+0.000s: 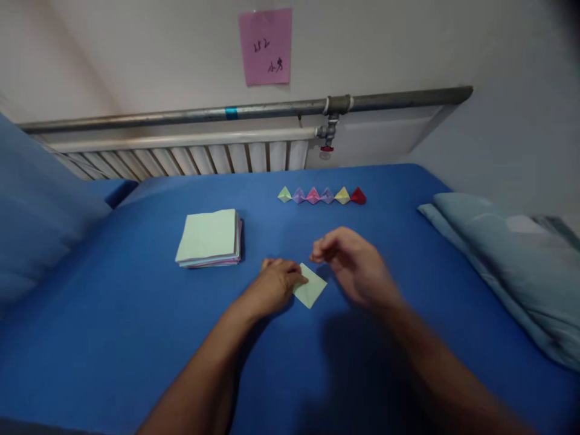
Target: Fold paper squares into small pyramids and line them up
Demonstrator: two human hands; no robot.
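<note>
Left hand (275,285) holds folded pale green paper (312,291) by its left side, against blue surface (149,338). Paper lies mid-surface, well in from the far edge; one corner points away from that edge. Left corner covered: long axis, can't tell. Right hand (357,264) just beside, curled, blurred; grip unclear. Paper stack (209,235) nearer left edge; six folded pieces (313,195) line far edge.

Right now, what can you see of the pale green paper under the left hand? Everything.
The pale green paper looks thin and matte, a folded diamond as seen here, with a faint crease toward its near corner. It lies about flat on the blue surface. The left hand rests on its left side, hiding that corner; the right hand, blurred, is beside it, apparently not touching.
</note>
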